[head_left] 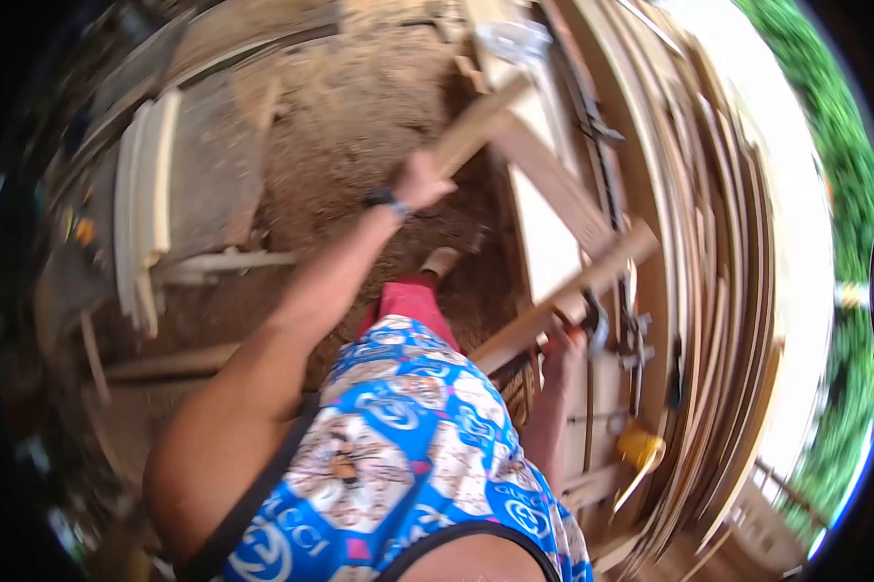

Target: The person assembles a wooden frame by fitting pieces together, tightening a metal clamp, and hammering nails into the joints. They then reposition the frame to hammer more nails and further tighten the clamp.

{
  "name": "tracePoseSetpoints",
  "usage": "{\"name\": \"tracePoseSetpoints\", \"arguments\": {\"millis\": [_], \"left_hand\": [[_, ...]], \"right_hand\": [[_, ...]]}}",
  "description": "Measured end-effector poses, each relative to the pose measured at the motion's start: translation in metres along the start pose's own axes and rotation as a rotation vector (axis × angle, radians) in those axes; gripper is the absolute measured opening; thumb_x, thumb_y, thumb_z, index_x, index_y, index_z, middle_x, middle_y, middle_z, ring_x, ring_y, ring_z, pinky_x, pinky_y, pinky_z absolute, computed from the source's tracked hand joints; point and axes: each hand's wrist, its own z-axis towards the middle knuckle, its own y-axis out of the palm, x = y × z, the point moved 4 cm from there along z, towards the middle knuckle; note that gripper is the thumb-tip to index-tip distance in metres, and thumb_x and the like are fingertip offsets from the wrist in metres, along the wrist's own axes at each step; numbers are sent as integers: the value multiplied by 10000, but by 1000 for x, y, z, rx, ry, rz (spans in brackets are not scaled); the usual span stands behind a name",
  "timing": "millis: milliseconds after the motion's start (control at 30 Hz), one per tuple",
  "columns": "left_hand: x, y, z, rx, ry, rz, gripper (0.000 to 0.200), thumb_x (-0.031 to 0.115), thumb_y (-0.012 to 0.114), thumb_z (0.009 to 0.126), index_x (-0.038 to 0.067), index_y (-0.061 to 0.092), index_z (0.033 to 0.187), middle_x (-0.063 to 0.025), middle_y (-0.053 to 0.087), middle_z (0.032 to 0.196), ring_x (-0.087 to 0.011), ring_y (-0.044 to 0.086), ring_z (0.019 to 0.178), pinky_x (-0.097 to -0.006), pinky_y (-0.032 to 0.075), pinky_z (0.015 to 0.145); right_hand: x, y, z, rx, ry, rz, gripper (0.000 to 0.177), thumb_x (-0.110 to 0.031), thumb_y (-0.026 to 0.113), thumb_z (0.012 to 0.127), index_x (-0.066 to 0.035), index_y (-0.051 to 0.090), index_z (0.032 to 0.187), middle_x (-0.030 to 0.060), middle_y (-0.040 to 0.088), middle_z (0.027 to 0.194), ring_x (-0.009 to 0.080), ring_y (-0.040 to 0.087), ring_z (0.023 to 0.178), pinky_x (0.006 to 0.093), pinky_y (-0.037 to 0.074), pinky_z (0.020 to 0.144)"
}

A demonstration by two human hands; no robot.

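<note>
A wooden frame [553, 184] spans the space between my hands, with two long pieces joined by a crosspiece. My left hand [422, 181], with a dark band at the wrist, is closed round the end of the upper long piece [481, 126]. Lower right, my right hand [561, 341] has its fingers curled against the underside of the other long piece [578, 286]; blur and the wood partly hide its grip. Just right of that hand is a dark, rounded metal part [595, 325], possibly a clamp. The frame lies tilted over the edge of a workbench [544, 242].
Long wooden strips [718, 291] are stacked along the right. Metal clamps [636, 339] and a yellow object [641, 446] lie on the bench. A clear plastic bag or wrap [513, 41] is at its far end. Pale boards [146, 194] stand left. The ground [340, 126] is brown dirt.
</note>
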Motion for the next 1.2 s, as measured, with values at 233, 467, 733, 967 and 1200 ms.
{"name": "tracePoseSetpoints", "arguments": {"millis": [233,467,733,967,1200], "left_hand": [[-91,-10,-58,-42,-179,-41,603,266,907,625,-44,664,1082,-240,731,1000,-361,715,930,-424,565,843],[-82,2,-71,-136,-329,65,585,272,891,618,-35,675,1067,-256,727,1036,-368,714,978,-426,560,882],[-79,45,50,-197,-97,179,645,319,899,598,-45,677,1082,-258,725,1024,-371,711,970,-413,559,873],[-56,63,195,-426,25,319,627,327,899,617,26,653,1108,-228,723,1078,-382,698,1002,-446,557,893],[-64,74,291,-519,274,506,616,395,855,667,19,620,1095,-246,705,1071,-427,675,1009,-485,545,889]], "right_hand": [[46,2,29,-204,-158,-157,317,-166,696,888,-72,715,1190,-6,677,1003,53,500,643,231,384,558],[41,-13,-12,-135,-74,-135,420,-63,679,873,-50,630,1290,26,707,1037,83,578,770,273,467,674],[47,7,22,-9,-174,-47,454,-70,679,885,-56,620,1335,14,686,943,62,559,735,254,458,675],[68,93,47,-100,-113,78,680,15,598,936,-183,382,1550,21,631,1254,86,565,976,262,440,810],[92,184,40,-74,18,104,416,-193,654,976,-89,599,1375,-26,569,821,41,438,509,226,345,445]]}}
